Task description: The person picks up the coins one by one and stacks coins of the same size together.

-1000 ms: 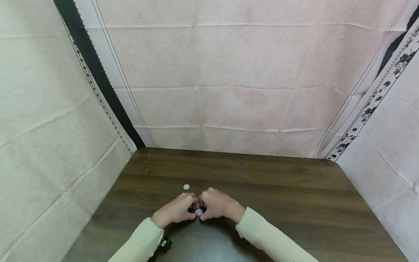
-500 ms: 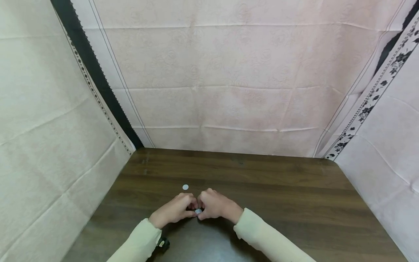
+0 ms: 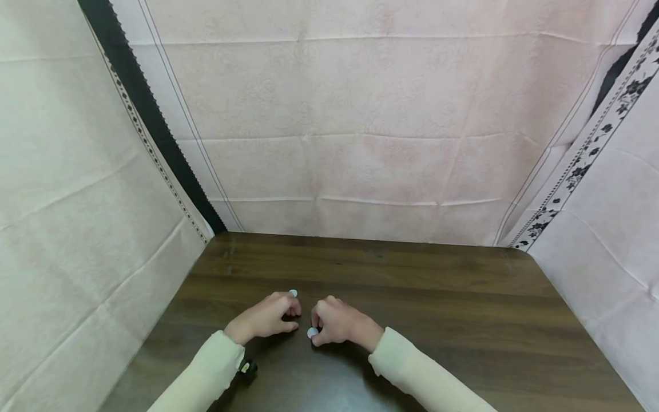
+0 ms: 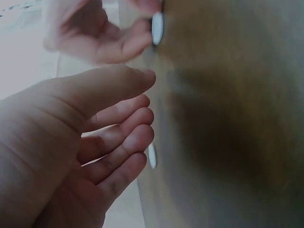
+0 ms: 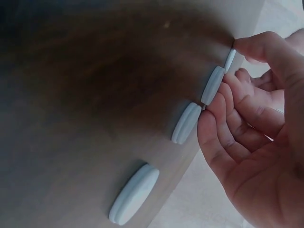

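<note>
In the head view my right hand [image 3: 337,321] holds a small white disc [image 3: 312,332] between its thumb and curled fingers. The same disc [image 4: 157,28] shows edge-on at the right thumb tip in the left wrist view. My left hand [image 3: 268,315] is apart from it, fingers loosely bent, with nothing between them. A second white disc [image 3: 293,293] lies just past the left fingers, partly covered by them. In the right wrist view, several thick white discs [image 5: 134,194] with grooved edges lie in a line beside the right fingers; the right hand hides some of them from the head view.
The dark wooden table [image 3: 437,297] spreads out around both hands. Pale cloth [image 3: 360,143] hangs behind the far edge and along both sides. A black device [image 3: 247,369] sits under the left wrist.
My left hand has let go of the disc and moved left and slightly away, toward the far disc, now partly covering it. The right hand stays in place at its disc.
</note>
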Action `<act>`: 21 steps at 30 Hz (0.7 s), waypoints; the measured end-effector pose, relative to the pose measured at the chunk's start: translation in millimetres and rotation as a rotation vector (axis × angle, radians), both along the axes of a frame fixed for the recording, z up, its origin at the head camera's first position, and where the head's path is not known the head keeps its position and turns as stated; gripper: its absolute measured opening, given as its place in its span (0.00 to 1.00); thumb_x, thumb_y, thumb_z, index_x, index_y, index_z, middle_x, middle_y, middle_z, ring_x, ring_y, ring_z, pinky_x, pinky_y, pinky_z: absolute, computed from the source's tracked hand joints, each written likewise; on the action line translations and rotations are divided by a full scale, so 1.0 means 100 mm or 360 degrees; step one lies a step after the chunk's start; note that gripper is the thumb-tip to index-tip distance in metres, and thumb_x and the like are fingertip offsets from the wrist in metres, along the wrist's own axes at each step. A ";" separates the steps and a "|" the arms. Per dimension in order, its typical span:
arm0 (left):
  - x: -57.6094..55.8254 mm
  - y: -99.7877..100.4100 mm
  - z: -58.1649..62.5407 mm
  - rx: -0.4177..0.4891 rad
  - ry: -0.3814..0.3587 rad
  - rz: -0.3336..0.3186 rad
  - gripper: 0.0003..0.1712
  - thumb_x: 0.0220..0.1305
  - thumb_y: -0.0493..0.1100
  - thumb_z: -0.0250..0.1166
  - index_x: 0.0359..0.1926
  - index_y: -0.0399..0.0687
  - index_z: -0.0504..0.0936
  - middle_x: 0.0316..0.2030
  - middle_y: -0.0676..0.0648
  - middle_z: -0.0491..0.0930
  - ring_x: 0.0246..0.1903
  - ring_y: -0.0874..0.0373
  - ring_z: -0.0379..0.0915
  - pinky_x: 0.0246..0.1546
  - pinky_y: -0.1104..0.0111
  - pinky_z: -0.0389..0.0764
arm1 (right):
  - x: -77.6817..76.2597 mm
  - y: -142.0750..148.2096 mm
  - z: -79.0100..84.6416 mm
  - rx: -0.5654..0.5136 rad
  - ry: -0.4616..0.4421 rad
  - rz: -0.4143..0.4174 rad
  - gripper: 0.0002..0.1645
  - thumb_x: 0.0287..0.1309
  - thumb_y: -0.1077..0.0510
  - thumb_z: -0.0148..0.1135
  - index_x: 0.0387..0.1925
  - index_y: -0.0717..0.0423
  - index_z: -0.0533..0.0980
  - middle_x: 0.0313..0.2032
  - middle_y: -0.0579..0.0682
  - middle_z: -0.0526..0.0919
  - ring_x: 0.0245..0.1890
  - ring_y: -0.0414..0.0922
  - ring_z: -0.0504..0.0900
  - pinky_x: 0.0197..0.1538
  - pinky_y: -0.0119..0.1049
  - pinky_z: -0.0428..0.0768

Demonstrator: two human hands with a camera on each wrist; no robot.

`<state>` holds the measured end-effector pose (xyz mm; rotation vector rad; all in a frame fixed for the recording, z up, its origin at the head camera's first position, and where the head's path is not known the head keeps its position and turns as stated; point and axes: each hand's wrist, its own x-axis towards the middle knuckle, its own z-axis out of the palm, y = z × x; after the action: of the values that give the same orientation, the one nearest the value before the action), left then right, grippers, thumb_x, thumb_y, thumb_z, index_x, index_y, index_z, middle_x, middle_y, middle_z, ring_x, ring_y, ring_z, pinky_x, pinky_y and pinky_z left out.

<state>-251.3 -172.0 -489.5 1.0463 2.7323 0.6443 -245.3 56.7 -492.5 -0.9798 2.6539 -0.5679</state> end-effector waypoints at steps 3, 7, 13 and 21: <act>-0.07 -0.06 0.04 -0.0004 0.0004 0.0051 0.09 0.65 0.38 0.74 0.45 0.43 0.87 0.42 0.48 0.83 0.42 0.56 0.79 0.48 0.62 0.85 | 0.00 0.00 0.00 0.0005 -0.0003 -0.0007 0.09 0.55 0.52 0.79 0.31 0.48 0.84 0.28 0.37 0.81 0.26 0.32 0.78 0.32 0.26 0.78; -0.17 -0.13 0.09 -0.0009 0.0038 0.0099 0.10 0.65 0.37 0.74 0.46 0.41 0.86 0.43 0.47 0.83 0.44 0.54 0.81 0.50 0.59 0.86 | 0.00 0.01 0.00 0.0001 0.0003 -0.0003 0.09 0.55 0.52 0.79 0.32 0.48 0.84 0.28 0.38 0.82 0.26 0.32 0.78 0.32 0.26 0.78; -0.33 -0.20 0.13 -0.0041 0.0079 0.0160 0.10 0.65 0.37 0.74 0.45 0.39 0.86 0.42 0.46 0.83 0.43 0.53 0.80 0.50 0.59 0.86 | 0.00 0.00 0.00 -0.0002 0.0015 -0.0006 0.09 0.54 0.52 0.79 0.32 0.48 0.84 0.29 0.39 0.83 0.27 0.31 0.78 0.33 0.25 0.78; -0.49 -0.20 0.03 -0.0091 0.0072 0.0160 0.08 0.64 0.37 0.74 0.43 0.41 0.86 0.41 0.47 0.82 0.41 0.57 0.77 0.48 0.60 0.84 | 0.01 0.00 0.00 -0.0014 -0.0004 -0.0009 0.09 0.55 0.52 0.79 0.30 0.48 0.84 0.27 0.37 0.81 0.25 0.31 0.77 0.32 0.26 0.78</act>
<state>-300.2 -192.3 -487.0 0.9271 2.8396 0.5596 -244.0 56.4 -492.3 -0.9733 2.6551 -0.5819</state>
